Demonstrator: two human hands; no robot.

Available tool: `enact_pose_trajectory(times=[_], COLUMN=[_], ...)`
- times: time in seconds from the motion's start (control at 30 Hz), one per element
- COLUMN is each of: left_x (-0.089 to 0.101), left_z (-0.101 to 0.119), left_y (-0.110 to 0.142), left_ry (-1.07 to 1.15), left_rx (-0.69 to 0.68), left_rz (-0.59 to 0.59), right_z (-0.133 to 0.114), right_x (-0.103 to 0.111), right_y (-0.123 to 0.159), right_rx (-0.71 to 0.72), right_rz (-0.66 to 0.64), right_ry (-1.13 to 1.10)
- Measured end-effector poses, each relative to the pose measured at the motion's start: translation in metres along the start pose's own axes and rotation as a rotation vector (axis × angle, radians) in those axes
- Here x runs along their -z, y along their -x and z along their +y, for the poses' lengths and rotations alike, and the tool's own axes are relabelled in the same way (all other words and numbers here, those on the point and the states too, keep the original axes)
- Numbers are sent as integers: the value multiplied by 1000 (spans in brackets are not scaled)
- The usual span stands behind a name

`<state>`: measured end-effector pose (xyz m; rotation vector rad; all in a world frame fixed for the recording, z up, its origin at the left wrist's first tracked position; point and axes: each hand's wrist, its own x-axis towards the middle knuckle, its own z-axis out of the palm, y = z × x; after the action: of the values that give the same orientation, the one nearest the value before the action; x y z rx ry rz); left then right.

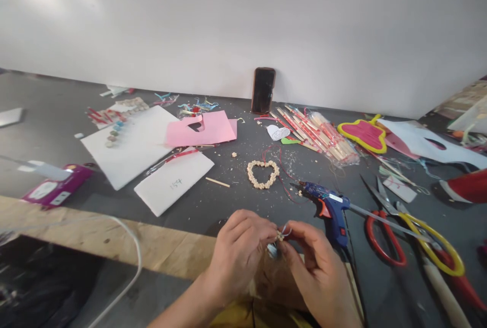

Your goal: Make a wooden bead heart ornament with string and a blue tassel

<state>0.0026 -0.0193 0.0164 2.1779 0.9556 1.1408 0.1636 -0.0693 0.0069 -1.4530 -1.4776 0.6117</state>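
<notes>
Close to the table's near edge, my left hand (243, 247) and my right hand (319, 267) meet over a small cream-coloured cluster (280, 237) with a pale blue thread (288, 230) looped through or around it. My right thumb and index finger pinch the cluster and thread. The left fingertips close on its other side and are partly hidden. A bluish scrap (272, 251) shows just below it. Beyond my hands lies a heart-shaped ring (249, 176) made of small cream pieces, with red thread trailing from it.
A blue glue gun (335, 214) lies right of my hands, beside red-handled scissors (388, 247) and yellow-handled scissors (452, 257). A phone (263, 89) leans on the wall. Wrapped sticks (315, 135), pink paper (213, 133) and white boards (171, 181) lie farther back.
</notes>
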Motion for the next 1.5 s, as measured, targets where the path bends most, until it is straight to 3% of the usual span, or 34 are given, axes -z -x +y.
enact_pose_trajectory(times=[0.2,0.57,0.83,1.3,1.5], left_x=[-1,-1,-3,-2,-4], left_z=[-4,-3,-3,-7,-3], left_y=[-2,-2,-3,1,2], left_ry=[-42,-39,55,38,171], left_rx=[-152,-187,-94,-141,44], left_rz=[100,88,121,112,99], right_z=[4,-1,-2,-4,-5], right_x=[-2,-1,-3,-6,-4], right_y=[2,3,0,-1,-1], right_rx=[-8,-19,-10,21,46], right_rz=[0,-11,61,47,48], right_ry=[-33,-60,-80,-94,-41])
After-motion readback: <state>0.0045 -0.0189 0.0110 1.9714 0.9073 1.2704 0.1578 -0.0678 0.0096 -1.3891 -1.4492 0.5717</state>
